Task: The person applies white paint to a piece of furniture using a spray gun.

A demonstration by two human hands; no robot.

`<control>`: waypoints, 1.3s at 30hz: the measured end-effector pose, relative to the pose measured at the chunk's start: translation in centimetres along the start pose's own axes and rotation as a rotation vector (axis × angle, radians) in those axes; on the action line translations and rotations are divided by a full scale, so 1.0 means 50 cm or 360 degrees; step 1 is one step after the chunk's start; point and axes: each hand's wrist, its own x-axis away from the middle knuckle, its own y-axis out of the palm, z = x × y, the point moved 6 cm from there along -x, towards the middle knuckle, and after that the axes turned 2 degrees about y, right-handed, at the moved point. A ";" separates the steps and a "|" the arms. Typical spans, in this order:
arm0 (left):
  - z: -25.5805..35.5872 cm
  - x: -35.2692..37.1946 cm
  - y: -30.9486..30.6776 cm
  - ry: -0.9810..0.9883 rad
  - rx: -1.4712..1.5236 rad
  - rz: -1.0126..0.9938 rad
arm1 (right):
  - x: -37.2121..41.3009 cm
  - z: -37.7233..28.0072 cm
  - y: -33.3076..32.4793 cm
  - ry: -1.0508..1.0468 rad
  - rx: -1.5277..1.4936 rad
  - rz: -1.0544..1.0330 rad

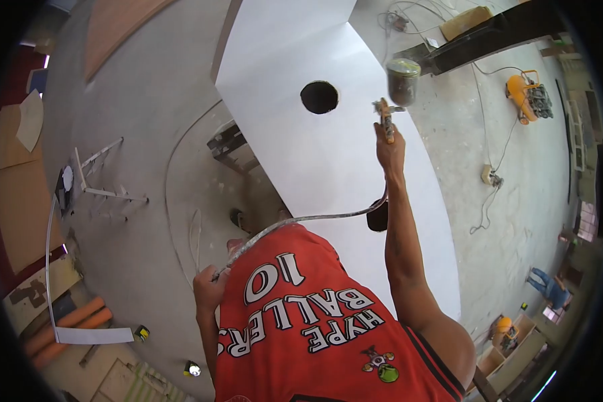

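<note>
My right hand is closed around the handle of a spray gun, held over the right edge of a large white panel. A cup with dark contents sits on the gun. From the gun's handle a hose runs back across my body to the left. My left hand is closed on that hose beside my red shirt. The panel has a round dark hole left of the gun, and a second hole lies partly behind my right forearm.
A dark trestle stands under the panel's left side, and a dark beam crosses at upper right. Yellow compressor and cords are on the right floor. A metal frame stands left. Another person is at far right.
</note>
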 end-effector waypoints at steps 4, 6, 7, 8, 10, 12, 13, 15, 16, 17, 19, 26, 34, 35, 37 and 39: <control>-0.075 0.025 -0.038 -0.0122 0.0006 0.0159 | 0.101 -0.040 0.096 0.0292 -0.0275 -0.0615; -0.102 0.040 -0.067 -0.0182 0.0001 0.0242 | 0.150 -0.079 0.129 0.0444 -0.0345 -0.0847; -0.114 0.050 -0.083 -0.0229 0.0000 0.0320 | 0.169 -0.102 0.140 0.0496 -0.0304 -0.0990; -0.122 0.059 -0.094 -0.0251 -0.0009 0.0330 | 0.186 -0.119 0.150 0.0546 -0.0261 -0.1135; -0.137 0.077 -0.115 -0.0361 -0.0010 0.0432 | 0.204 -0.115 0.178 0.0516 -0.0340 -0.1283; -0.146 0.088 -0.122 -0.0370 -0.0018 0.0460 | 0.213 -0.113 0.193 0.0494 -0.0422 -0.1409; -0.149 0.092 -0.122 -0.0367 -0.0017 0.0480 | 0.212 -0.111 0.193 0.0490 -0.0429 -0.1414; -0.168 0.101 -0.115 -0.0370 0.0011 0.0486 | 0.215 -0.109 0.194 0.0482 -0.0435 -0.1412; -0.175 0.102 -0.111 -0.0371 0.0039 0.0490 | 0.207 -0.103 0.186 0.0513 -0.0431 -0.1293; -0.186 0.101 -0.107 -0.0364 0.0041 0.0488 | 0.202 -0.097 0.177 0.0544 -0.0425 -0.1170; -0.171 0.087 -0.098 -0.0286 0.0064 0.0447 | 0.182 -0.085 0.146 0.0578 -0.0360 -0.0909; -0.061 0.018 -0.048 0.0004 -0.0044 0.0216 | 0.046 0.029 -0.003 0.0569 -0.0275 -0.0247; 0.036 -0.015 0.013 0.0186 0.0057 0.0053 | -0.030 0.029 -0.084 0.0057 0.0116 0.0270; 0.035 -0.013 0.014 0.0182 0.0055 0.0056 | -0.023 0.028 -0.075 0.0046 0.0083 0.0197; 0.016 -0.004 0.003 0.0092 0.0097 0.0111 | -0.004 0.025 -0.049 0.0060 0.0054 0.0025; -0.012 0.004 -0.017 0.0067 0.0072 0.0153 | 0.037 0.021 -0.013 0.0309 -0.0136 -0.0278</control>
